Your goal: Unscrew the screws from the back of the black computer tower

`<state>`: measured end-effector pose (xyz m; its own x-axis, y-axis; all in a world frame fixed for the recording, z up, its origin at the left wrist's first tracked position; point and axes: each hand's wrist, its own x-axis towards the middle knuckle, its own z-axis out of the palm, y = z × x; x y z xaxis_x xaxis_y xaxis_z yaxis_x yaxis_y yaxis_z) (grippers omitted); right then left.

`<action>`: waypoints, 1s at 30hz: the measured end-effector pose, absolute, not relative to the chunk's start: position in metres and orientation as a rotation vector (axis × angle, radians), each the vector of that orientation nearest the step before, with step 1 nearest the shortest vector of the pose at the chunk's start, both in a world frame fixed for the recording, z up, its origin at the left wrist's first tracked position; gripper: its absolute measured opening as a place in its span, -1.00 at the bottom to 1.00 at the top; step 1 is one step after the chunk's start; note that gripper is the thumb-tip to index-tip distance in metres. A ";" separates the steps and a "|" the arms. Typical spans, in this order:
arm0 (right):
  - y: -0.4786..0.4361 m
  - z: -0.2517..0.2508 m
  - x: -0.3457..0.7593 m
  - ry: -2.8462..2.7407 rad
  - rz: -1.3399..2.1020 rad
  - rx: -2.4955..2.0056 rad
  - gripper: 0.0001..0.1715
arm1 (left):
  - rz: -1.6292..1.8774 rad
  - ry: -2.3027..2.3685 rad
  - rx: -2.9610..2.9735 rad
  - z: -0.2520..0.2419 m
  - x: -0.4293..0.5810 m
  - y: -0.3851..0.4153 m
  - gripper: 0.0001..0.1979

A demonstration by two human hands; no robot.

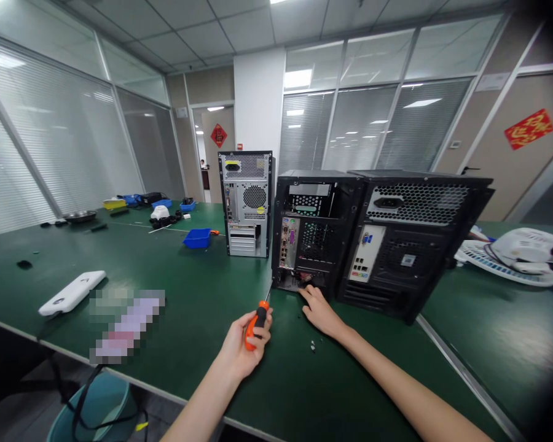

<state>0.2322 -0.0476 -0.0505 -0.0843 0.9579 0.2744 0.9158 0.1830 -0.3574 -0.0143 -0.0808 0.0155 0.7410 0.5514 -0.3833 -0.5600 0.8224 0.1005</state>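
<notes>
My left hand [245, 345] grips an orange-handled screwdriver [257, 319], its thin shaft pointing up toward the lower rear of the middle black computer case [313, 230]. My right hand [320, 312] rests on the green table [203, 344] with its fingers reaching to the bottom rear edge of that case, by the expansion slots. Small screws [312, 347] lie on the table just below my right hand. A second black case [410, 239] stands touching it on the right, and a grey-backed case [246, 202] stands to the left.
A white device [72, 292] and a blurred-out item [126, 322] lie at the near left. A blue bin [197, 237], tools and a metal bowl [79, 215] sit farther back. A white fan part [511, 255] lies at the right. A teal bucket [96, 411] stands below the table's edge.
</notes>
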 end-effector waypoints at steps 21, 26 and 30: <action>-0.048 -0.047 0.232 -2.048 0.150 -1.765 -0.42 | 0.669 0.900 0.606 0.017 -0.003 -0.075 -0.76; -0.047 -0.050 0.233 -2.053 0.143 -1.753 -0.42 | 0.686 0.992 0.782 0.014 0.001 -0.077 -0.80; -0.046 -0.051 0.234 -2.050 0.135 -1.754 -0.42 | 0.677 1.028 0.873 0.012 0.002 -0.076 -0.80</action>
